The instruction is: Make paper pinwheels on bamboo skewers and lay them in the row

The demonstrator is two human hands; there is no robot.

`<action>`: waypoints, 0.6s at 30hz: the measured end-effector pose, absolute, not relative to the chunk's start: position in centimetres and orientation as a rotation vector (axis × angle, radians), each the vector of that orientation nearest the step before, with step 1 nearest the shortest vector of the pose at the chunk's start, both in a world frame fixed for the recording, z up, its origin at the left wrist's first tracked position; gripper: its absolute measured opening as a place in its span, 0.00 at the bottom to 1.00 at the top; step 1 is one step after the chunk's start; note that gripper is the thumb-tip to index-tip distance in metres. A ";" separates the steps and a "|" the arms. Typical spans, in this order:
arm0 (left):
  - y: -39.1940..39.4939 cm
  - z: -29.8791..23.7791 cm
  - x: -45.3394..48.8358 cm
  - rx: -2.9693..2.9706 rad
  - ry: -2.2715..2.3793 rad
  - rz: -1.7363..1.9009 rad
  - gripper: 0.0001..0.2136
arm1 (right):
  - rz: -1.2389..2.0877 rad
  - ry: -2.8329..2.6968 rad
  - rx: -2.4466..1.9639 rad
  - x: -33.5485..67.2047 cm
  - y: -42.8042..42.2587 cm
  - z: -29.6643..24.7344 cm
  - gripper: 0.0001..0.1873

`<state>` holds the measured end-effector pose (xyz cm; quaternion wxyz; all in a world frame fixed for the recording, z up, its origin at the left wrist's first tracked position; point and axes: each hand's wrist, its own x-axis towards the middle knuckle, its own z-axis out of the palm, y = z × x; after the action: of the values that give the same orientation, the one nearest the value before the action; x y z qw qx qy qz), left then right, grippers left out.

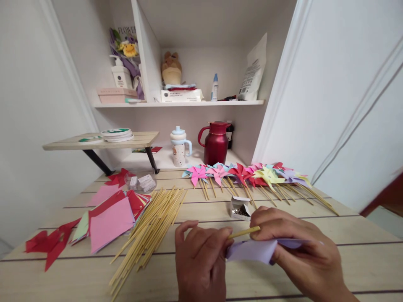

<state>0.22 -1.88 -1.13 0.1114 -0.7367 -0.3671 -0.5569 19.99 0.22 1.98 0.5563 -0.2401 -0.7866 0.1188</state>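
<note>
Low at the centre, my left hand (200, 260) is closed, its fingers pinching one end of a thin wooden stick (244, 232). My right hand (296, 251) grips the folded lilac paper (252, 251) and presses on the stick's other end. Both hands hover just above the wooden table (362, 251). A small open box of pins (239, 208) stands just beyond my right hand. To the left lies a loose bundle of wooden sticks (151, 228).
A row of finished paper pinwheels (248, 174) lies across the table's far side. Pink and red paper squares (108, 220) are stacked at the left, with red scraps (50, 243) beside them. A red jug (215, 143) and a cup (179, 147) stand behind, under shelves.
</note>
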 end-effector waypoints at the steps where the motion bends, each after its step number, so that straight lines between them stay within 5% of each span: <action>1: -1.8 -1.0 0.1 -2.163 -1.071 -1.624 0.15 | 0.282 -1.856 -0.571 20.0 0.2 2.0 0.12; 18: -2.0 -1.9 1.3 -2.045 -1.170 -1.873 0.15 | 0.251 -1.847 -0.566 20.0 0.2 2.2 0.11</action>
<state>1.28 -2.04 -1.91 0.0656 -0.6780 -0.3880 -0.6208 20.02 0.19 2.17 0.5618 -0.2404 -0.7843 0.1068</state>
